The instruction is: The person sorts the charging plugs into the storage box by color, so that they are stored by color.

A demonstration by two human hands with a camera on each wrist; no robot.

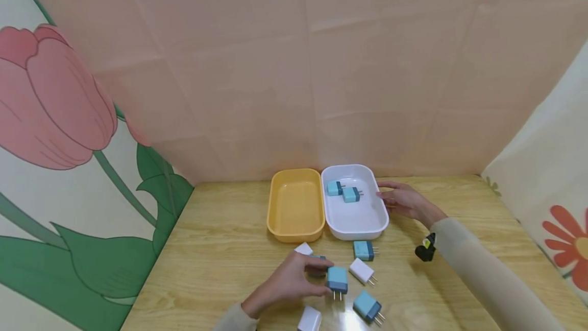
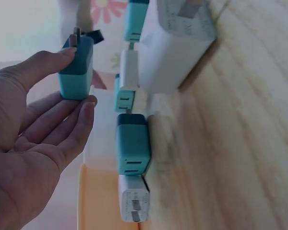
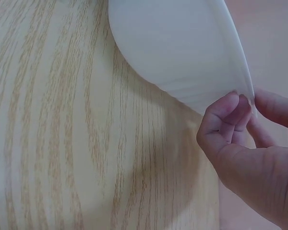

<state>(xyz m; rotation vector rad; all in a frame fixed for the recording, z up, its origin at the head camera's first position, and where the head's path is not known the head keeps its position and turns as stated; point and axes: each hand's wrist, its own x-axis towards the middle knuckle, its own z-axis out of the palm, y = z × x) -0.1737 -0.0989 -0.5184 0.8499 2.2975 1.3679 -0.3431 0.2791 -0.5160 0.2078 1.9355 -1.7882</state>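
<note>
My left hand (image 1: 291, 279) pinches a two-tone blue plug-in charger (image 1: 337, 280) between thumb and fingertips, over the front of the table. In the head view its prongs point toward me; the left wrist view shows the thumb by the prongs of the charger (image 2: 77, 72). At the right side of the white tray (image 1: 353, 221), my right hand (image 1: 406, 202) grips the rim. Seen from the right wrist, the thumb lies on the inner side and curled fingers lie against the outer wall of the tray (image 3: 177, 48). Two blue chargers (image 1: 351, 195) lie inside that tray.
A yellow tray (image 1: 296, 213) stands directly left of the white one. Loose on the wooden table are blue chargers (image 1: 363, 250) and white chargers (image 1: 362, 270), several close around my left hand. A pinkish cloth backdrop (image 1: 312, 91) rises behind the trays.
</note>
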